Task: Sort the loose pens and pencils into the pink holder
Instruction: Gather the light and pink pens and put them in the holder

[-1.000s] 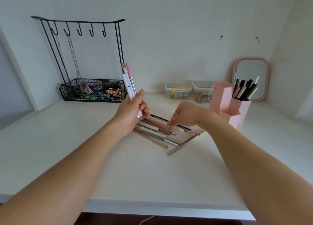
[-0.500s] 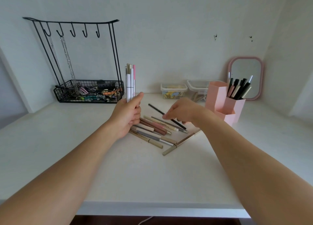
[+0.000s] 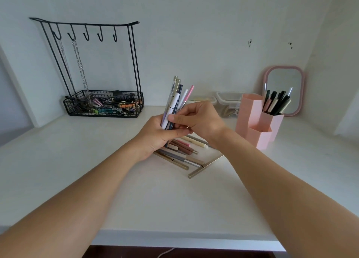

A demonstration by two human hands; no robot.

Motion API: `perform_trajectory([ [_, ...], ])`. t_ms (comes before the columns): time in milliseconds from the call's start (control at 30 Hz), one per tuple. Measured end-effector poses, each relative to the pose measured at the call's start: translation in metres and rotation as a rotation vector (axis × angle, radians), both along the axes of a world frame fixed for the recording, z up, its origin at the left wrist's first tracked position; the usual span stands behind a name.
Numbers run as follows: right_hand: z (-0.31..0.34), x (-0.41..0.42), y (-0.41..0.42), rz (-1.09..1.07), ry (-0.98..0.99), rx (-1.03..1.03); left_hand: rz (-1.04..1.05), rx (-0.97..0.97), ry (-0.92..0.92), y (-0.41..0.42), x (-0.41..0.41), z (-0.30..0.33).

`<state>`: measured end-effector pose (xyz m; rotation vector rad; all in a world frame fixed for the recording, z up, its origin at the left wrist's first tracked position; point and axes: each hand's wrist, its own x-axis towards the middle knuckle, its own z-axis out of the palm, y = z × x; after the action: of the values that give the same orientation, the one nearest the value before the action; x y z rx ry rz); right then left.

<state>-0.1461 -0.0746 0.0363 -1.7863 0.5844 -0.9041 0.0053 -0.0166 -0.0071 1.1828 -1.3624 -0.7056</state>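
Two hands are shown meeting above the white bench (image 3: 81, 172). A bundle of pens (image 3: 175, 102) is gripped upright in the left hand (image 3: 157, 137), its fingers curled round the lower shafts, with the tips fanned upward and tilted slightly to the right. The bundle is touched by the right hand (image 3: 198, 119), whose thumb is pressed against the shafts and whose fingers are curled over them from the right; a dark pen within the bundle appears to be pinched there, though exactly which shaft is held cannot be told. Loose pens and pencils (image 3: 182, 152) are seen lying flat on the bench directly beneath the hands, side by side and partly overlapping, with one long tan pencil (image 3: 206, 166) lying at an angle at the near right edge of the pile. The pink holder (image 3: 256, 125) stands upright to the right of the pile, apart from it, and dark pens are held in its rear compartment. A pink-framed mirror (image 3: 283, 90) is leaned against the wall behind the holder. A black wire rack (image 3: 103, 104) with hooks stands at the far left.
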Motion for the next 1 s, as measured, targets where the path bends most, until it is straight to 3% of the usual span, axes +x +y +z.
perform_trajectory([
  [100,0.001,-0.001,-0.002,-0.060,0.014,-0.031,0.041,0.016,-0.028,0.003,-0.003,0.002],
  [233,0.008,-0.012,-0.016,-0.205,0.138,-0.005,0.077,0.032,0.185,0.005,0.004,0.008],
  [400,0.004,-0.027,-0.033,-0.227,0.889,-0.291,0.148,0.072,0.402,0.006,0.005,0.014],
  [533,0.003,-0.026,-0.030,-0.151,0.984,-0.261,0.125,0.076,0.427,0.003,0.008,0.012],
  [800,0.001,-0.024,-0.028,-0.138,0.917,-0.210,0.157,0.088,0.391,0.006,0.008,0.012],
  [867,0.004,-0.025,-0.029,-0.155,0.744,-0.126,0.156,0.092,0.395,0.006,0.007,0.013],
  [1000,0.009,-0.021,-0.023,0.006,0.119,0.177,0.093,0.067,0.378,0.005,0.005,0.012],
])
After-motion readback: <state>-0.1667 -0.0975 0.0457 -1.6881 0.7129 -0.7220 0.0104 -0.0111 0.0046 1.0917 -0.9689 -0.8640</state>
